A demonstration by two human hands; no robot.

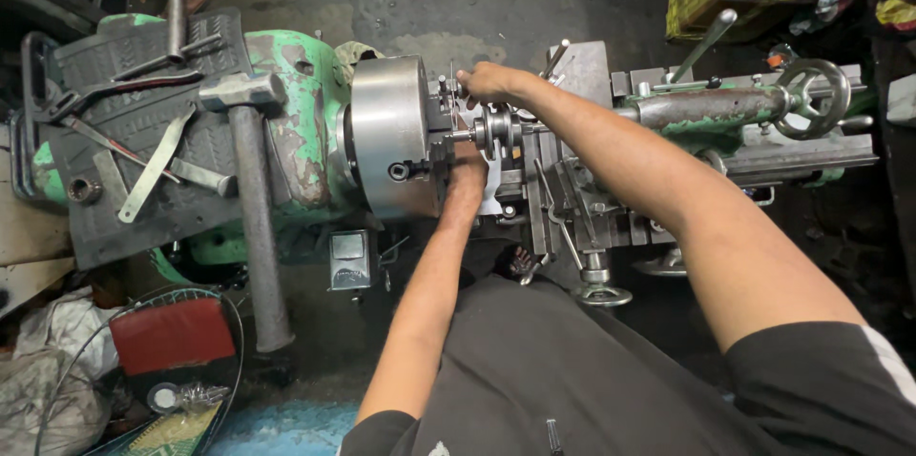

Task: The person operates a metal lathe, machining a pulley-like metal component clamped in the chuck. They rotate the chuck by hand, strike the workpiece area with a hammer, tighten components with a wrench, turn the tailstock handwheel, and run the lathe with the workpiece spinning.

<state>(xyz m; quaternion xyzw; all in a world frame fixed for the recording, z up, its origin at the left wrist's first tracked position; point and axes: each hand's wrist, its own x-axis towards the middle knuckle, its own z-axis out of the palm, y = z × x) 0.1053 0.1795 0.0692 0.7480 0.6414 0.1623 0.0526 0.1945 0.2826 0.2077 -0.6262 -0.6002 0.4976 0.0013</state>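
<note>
down at the middle of the frame, both bare hands meet at the round steel chuck [389,136] of a worn green lathe [305,103]. the right hand [489,84] reaches in from the lower right, its arm crossing over the machine, and its fingers are curled together on something small just beside the chuck face; what they pinch is too small to tell. the left hand [468,168] comes up from the bottom centre and sits just below the right one, pressed against the small metal workpiece [494,130] that sticks out of the chuck; its fingers are hidden behind the part, so i cannot tell whether they are closed or apart. at the left of the frame a long-handled hammer [250,189] lies across the top of the lathe, beside a black ribbed mat [124,198] strewn with wrenches and loose metal strips. toward the upper right a handwheel [813,98] sits at the far end of the machine, well apart from both hands. along the bottom, the person's dark shirt [572,380] fills the frame.
</note>
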